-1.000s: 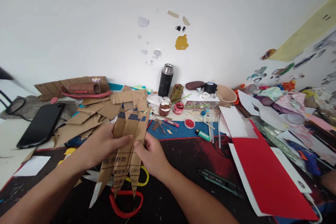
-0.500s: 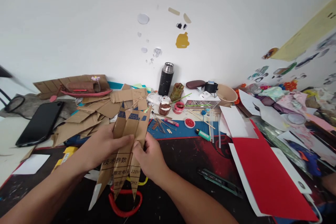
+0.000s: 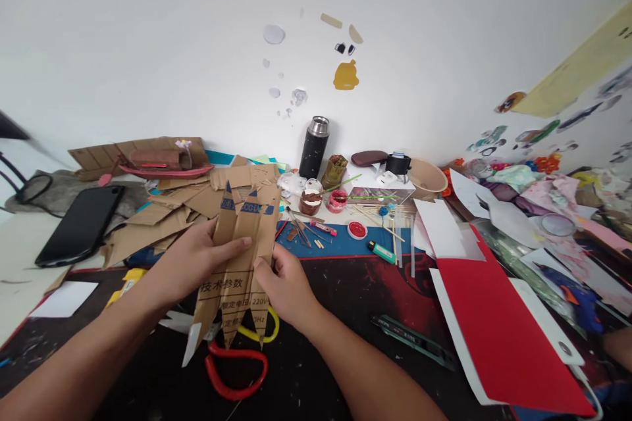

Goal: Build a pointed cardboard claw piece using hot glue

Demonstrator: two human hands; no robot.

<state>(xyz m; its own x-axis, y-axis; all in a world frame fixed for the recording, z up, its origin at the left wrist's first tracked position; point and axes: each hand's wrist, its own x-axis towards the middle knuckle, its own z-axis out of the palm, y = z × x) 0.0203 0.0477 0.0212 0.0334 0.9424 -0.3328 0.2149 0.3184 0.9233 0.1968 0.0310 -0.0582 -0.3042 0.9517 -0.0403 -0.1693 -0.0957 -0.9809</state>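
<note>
A folded piece of brown cardboard [image 3: 237, 283] with pointed ends and printed lettering is held up in front of me. My left hand [image 3: 195, 260] grips its left side, the thumb lying across the front face. On the right edge, my right hand [image 3: 284, 283] pinches the cardboard between thumb and bent fingers. A strip of white shows at its lower left tip. Below the cardboard, scissors [image 3: 237, 395] with red and yellow handles lie on the dark table mat, partly hidden by it.
Cardboard scraps [image 3: 158, 217] and a model boat [image 3: 165, 164] stand at back left, near a black phone [image 3: 81, 223]. A black flask [image 3: 315, 148] and paint jars [image 3: 338, 201] are behind. Right lie a utility knife [image 3: 415, 342], red paper [image 3: 513, 329] and a glue gun [image 3: 575, 296].
The cardboard has come up slightly and its lower points sit higher, showing more of the scissors. Both hands keep their hold. The view has shifted a little.
</note>
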